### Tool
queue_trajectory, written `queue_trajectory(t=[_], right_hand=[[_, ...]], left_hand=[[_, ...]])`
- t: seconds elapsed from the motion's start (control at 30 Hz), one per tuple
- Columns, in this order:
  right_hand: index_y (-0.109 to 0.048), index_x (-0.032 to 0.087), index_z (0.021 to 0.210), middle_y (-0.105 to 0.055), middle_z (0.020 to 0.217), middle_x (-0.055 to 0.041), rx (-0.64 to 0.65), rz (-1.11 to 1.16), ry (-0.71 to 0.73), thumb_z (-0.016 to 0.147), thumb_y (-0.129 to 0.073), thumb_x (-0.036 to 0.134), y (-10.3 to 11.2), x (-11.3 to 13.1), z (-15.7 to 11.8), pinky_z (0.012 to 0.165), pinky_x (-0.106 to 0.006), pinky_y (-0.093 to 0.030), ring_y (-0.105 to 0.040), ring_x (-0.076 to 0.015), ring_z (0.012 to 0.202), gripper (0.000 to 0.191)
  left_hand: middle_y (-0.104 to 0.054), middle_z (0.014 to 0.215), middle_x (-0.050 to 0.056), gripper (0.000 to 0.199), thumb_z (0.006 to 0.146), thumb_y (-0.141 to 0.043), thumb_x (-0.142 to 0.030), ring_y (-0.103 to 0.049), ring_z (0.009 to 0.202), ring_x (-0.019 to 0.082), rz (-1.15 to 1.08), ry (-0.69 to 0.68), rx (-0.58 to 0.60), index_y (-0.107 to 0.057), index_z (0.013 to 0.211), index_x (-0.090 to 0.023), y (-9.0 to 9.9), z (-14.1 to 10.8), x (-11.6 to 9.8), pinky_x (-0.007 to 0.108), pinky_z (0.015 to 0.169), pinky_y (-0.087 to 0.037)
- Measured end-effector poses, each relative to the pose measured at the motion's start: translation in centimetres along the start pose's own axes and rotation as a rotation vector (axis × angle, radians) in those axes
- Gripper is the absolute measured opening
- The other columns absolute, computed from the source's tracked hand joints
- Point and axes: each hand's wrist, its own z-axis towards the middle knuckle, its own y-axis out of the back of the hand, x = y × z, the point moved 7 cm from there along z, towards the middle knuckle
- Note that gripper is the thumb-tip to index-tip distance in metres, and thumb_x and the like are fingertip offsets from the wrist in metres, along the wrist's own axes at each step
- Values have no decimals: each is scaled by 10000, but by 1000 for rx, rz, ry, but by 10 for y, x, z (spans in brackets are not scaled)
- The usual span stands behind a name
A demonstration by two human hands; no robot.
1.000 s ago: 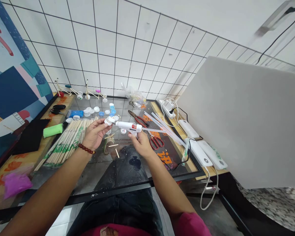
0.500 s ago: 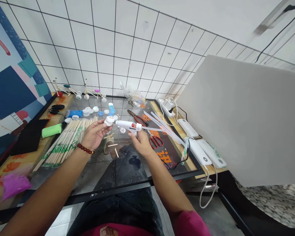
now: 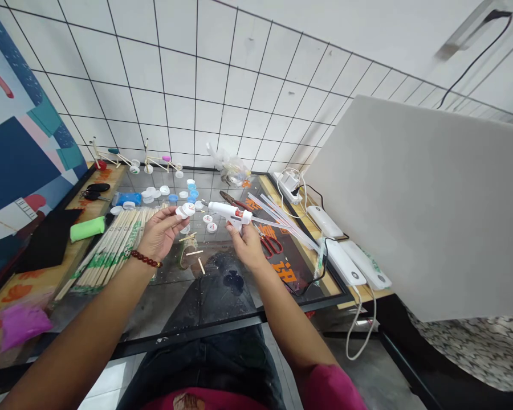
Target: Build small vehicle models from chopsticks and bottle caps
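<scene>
Seated at the glass worktop [image 3: 222, 296], both hands raised just above it.

Left hand [image 3: 160, 232]: fingers half curled, thumb and fingertips pinching white bottle caps [image 3: 185, 210] — two, I think, held close together in the air above the worktop, a little left of centre.

Right hand [image 3: 244, 245]: wrapped shut around the grip of the white glue gun [image 3: 229, 212], nozzle pointing left at the caps, near them but apart from them. A clear glue stick [image 3: 265, 222] trails from the back of the gun.

Judgement on doing this well:
- Keep the caps pinched by their rims, fingertips clear of the glued face; the nozzle is likely hot.
- Steady the left wrist so the caps don't slip out of line.
- Small bead only; a heavy squeeze would probably string and drip onto the glass.
- Watch the gun's cord [image 3: 312, 279] near the scissors [image 3: 270, 244] and the loose glue sticks [image 3: 282, 219].

Chopstick bundle [image 3: 111, 245] lies just left of my hand; spare caps [image 3: 162, 192] lie further back.
</scene>
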Motion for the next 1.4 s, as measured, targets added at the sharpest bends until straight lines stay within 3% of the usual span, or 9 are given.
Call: queue_trajectory(t=[0.13,0.27,0.43,0.57,0.77,1.03,1.4], right_hand=[[-666,193,1066,-741,1024,-97,21,48,10,953,-553,373,0,5,-2,862,-373,-539,-680,-233,922,240],[-673,199,1068,-752,1006,-85,66,57,17,954,-553,383,-2,9,-3,845,-374,-549,-694,-236,909,248],[-666,176,1137,-747,1009,-99,132,50,25,952,-554,385,-7,9,-4,836,-375,-549,-695,-239,891,301],[-665,172,1165,-742,984,-101,151,17,20,948,-553,383,-9,4,-4,824,-374,-545,-691,-243,865,322],[-666,156,1178,-728,942,-100,154,2,49,948,-540,382,-9,5,-4,771,-346,-531,-670,-231,815,346],[-673,156,1168,-709,911,-81,177,-1,48,949,-534,396,-10,9,-5,754,-321,-503,-647,-215,795,353],[-667,160,1172,-719,946,-85,179,26,28,942,-548,387,-10,8,-4,757,-325,-501,-645,-216,799,344]], left_hand=[[-755,895,64,264,614,-827,-140,-707,859,197,37,0,48,-730,859,-164,1,2,0,349,838,-568],[-742,855,68,248,653,-779,-177,-673,790,191,40,87,92,-743,896,-142,2,4,6,344,796,-559],[-732,810,54,147,709,-699,-175,-648,780,199,-63,241,47,-733,851,-160,5,2,15,362,788,-581],[-725,780,67,112,678,-717,-190,-662,759,215,-49,314,1,-707,788,-174,6,0,19,403,771,-602],[-737,790,74,127,648,-756,-227,-687,772,262,31,324,41,-689,756,-222,4,0,22,480,807,-602],[-710,738,67,105,707,-691,-101,-677,684,207,-45,355,19,-666,776,-176,0,-5,21,377,711,-628],[-713,737,83,85,761,-626,-80,-676,679,204,-55,353,3,-675,780,-148,-2,-6,19,376,685,-638]])
